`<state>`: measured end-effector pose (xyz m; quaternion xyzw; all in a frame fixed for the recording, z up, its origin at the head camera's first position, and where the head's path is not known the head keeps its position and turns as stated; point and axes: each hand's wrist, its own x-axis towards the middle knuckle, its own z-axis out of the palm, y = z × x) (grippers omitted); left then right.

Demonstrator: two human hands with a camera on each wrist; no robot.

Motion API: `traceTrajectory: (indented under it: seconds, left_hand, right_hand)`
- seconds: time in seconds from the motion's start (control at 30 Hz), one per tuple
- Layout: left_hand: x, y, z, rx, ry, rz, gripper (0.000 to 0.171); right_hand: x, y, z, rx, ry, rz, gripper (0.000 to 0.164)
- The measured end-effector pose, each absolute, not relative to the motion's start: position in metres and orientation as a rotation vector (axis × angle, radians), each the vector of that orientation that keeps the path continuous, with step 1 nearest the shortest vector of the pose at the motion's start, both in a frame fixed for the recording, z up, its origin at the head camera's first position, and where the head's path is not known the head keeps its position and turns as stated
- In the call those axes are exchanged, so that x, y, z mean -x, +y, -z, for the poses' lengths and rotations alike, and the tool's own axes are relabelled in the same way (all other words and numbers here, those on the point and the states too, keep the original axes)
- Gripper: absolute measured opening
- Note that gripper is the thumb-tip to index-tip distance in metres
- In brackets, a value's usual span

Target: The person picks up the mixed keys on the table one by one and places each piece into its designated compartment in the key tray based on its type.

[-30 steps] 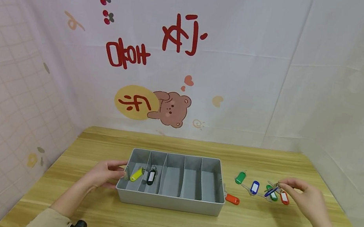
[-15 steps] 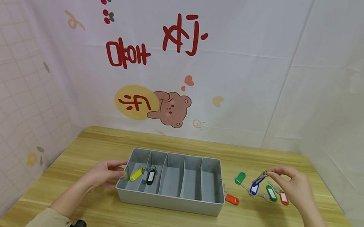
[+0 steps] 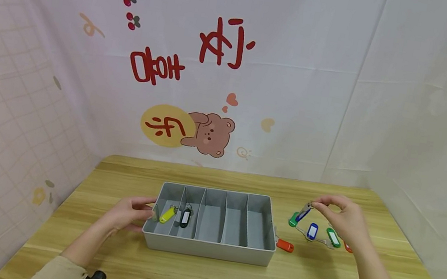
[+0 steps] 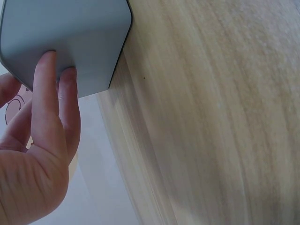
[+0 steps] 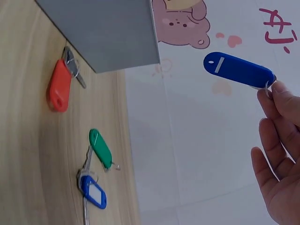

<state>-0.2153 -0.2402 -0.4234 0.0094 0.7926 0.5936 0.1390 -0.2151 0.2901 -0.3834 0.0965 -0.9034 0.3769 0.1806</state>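
My right hand point(image 3: 341, 219) pinches the metal ring of a blue key tag point(image 5: 239, 70) between thumb and fingertips, holding it raised. In the head view that tag overlaps a green key tag point(image 3: 293, 219) beside the grey tray. Another blue key tag point(image 3: 312, 231), another green one point(image 3: 333, 237) and a partly hidden red one point(image 3: 348, 247) lie near it on the table. My left hand point(image 3: 128, 212) holds the left end of the divided tray point(image 3: 208, 249), fingertips against its outer wall point(image 4: 89, 51) and thumb at the rim.
A yellow key tag point(image 3: 167, 214) lies in the tray's leftmost compartment and a black one point(image 3: 186, 217) in the second. An orange-red key tag point(image 3: 285, 245) with its key lies against the tray's right end. A printed cloth point(image 3: 300, 98) hangs behind the table.
My right hand has lifted the blue key tag from the cluster at the right and carried it left, toward the tray. The left hand and the tray have stayed in place.
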Motion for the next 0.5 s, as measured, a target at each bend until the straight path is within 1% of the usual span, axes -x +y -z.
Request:
traceTrajectory:
  seconds: [0.27,0.5]
  left_hand:
    - [0.216,-0.239,0.424,-0.017,2.295,-1.717,0.057]
    - [0.216,-0.24,0.424,-0.022,2.299,-1.718,0.057]
  right_hand:
    - [0.223,0.273,0.385,-0.371,-2.489,-1.103,0.012]
    - [0.228,0.256,0.381,-0.44,-2.473,-1.159,0.01]
